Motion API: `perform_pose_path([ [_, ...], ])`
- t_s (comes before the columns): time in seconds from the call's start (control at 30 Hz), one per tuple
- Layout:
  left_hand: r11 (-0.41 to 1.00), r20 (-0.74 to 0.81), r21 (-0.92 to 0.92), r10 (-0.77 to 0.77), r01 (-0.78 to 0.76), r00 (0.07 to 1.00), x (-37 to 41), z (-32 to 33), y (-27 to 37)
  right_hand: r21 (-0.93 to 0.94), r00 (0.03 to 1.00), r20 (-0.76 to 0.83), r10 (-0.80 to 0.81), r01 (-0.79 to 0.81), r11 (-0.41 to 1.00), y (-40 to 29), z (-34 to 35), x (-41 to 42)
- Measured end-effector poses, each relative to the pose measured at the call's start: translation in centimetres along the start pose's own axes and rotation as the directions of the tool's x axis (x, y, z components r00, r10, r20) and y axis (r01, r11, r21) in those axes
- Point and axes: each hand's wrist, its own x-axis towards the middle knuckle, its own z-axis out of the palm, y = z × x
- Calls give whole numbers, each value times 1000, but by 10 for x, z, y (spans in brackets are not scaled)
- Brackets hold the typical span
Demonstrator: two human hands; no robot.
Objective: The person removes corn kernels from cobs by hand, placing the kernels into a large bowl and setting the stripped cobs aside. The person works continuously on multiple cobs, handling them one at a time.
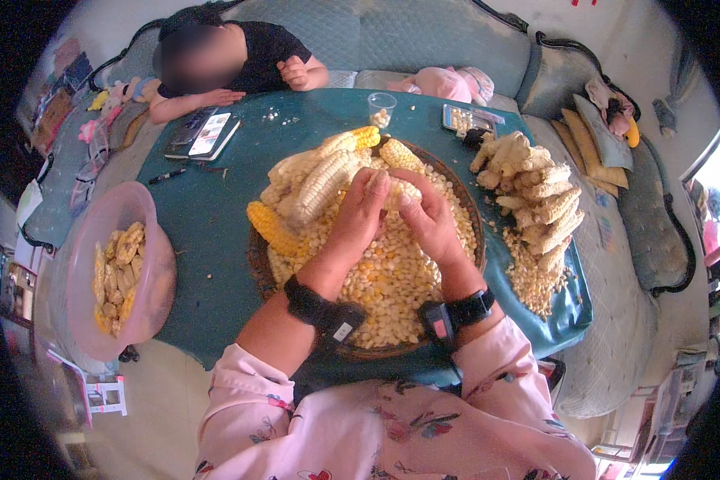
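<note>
Between both hands is a pale ear of corn [403, 188], held over a round woven basket [479, 240]. My left hand [363, 210] grips its left end, thumb on top. My right hand [429, 213] presses a thumb against its right side. Loose white and yellow corn kernels [378, 294] fill the basket below. Several whole white ears [324, 183] are heaped at the basket's far left. A yellow ear [273, 228] leans on the left rim, and a shorter pale yellow ear [400, 155] lies just beyond my hands. My fingers hide much of the held ear.
Stripped cobs [534, 186] are piled on the table's right, with chaff before them. A pink plastic basin [156, 240] of corn stands left. Farther back are a phone [210, 133] on a notebook, a clear cup [381, 111], and a digital scale [465, 118]. Another person [264, 54] sits across.
</note>
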Motion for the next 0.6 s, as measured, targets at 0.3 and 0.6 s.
perform_pose_path([
  [0.3, 849, -82, 377, 427, -369, 900, 15, -5, -24, -78, 987, 89, -137, 144, 986, -12, 5, -1],
  [0.6, 971, -147, -185, -179, 151, 973, 13, -9, -17, -56, 998, 54, -43, 46, 997, -9, 3, -3],
])
